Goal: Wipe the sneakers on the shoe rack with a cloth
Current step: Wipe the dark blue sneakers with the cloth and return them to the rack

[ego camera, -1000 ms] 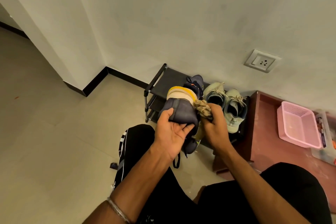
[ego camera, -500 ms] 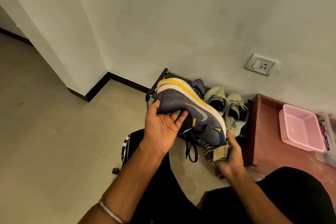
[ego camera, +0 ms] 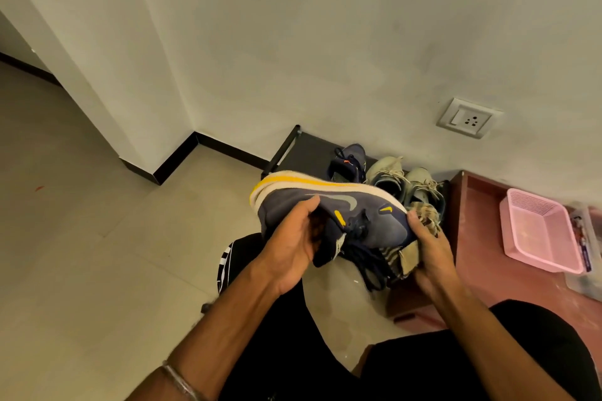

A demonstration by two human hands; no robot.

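My left hand [ego camera: 293, 249] grips the navy sneaker [ego camera: 329, 215] at the heel end, thumb on the side, fingers curled under into the collar. It's held sideways in the air in front of the shoe rack [ego camera: 304, 148], sole facing away w/ a cream and yellow edge, gray swoosh, dark laces dangling. My right hand [ego camera: 430, 247] holds the toe end w/ the cloth [ego camera: 423, 215] bunched between palm and shoe; striped, crumpled fabric. On the rack: another navy sneaker [ego camera: 350, 161] and a pale green pair [ego camera: 407, 182], mesh-looking.
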